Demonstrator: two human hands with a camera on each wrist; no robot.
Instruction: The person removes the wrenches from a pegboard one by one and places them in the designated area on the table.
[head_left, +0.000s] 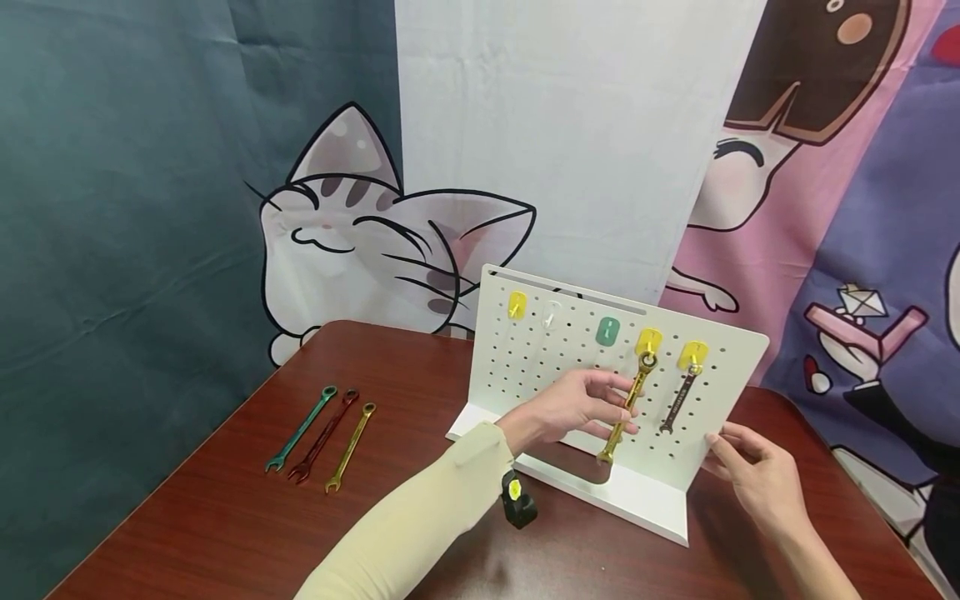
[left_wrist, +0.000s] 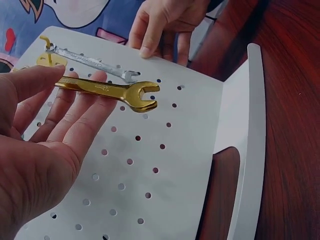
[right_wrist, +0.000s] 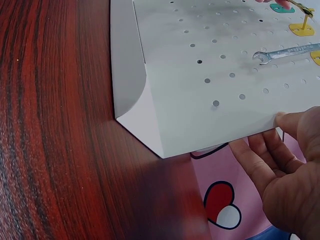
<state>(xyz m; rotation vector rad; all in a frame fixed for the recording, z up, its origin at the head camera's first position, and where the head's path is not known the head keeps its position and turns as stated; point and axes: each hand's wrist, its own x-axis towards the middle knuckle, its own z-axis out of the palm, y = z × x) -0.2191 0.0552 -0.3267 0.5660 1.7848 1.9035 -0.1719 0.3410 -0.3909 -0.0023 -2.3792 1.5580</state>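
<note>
My left hand [head_left: 573, 404] pinches a gold combination wrench [head_left: 617, 432] between thumb and fingers, its open end pointing down. The ring end overlaps a yellow hook [head_left: 649, 340] on the white pegboard [head_left: 585, 362]; whether it is round the hook I cannot tell. In the left wrist view the thumb hides that ring end, while the wrench's open jaw [left_wrist: 142, 96] shows past the fingers. Beside it a silver wrench [head_left: 678, 404] hangs from another yellow hook [head_left: 693, 354]. With thumb in front and fingers behind, my right hand [head_left: 761, 475] grips the board's right edge.
On the table's left lie a green wrench [head_left: 302, 429], a red wrench [head_left: 326, 436] and another gold wrench [head_left: 351, 447]. Further hooks on the board are yellow [head_left: 517, 305], clear [head_left: 551, 315] and green [head_left: 607, 332]. The board's base [head_left: 645, 504] stands on the brown table [head_left: 225, 508].
</note>
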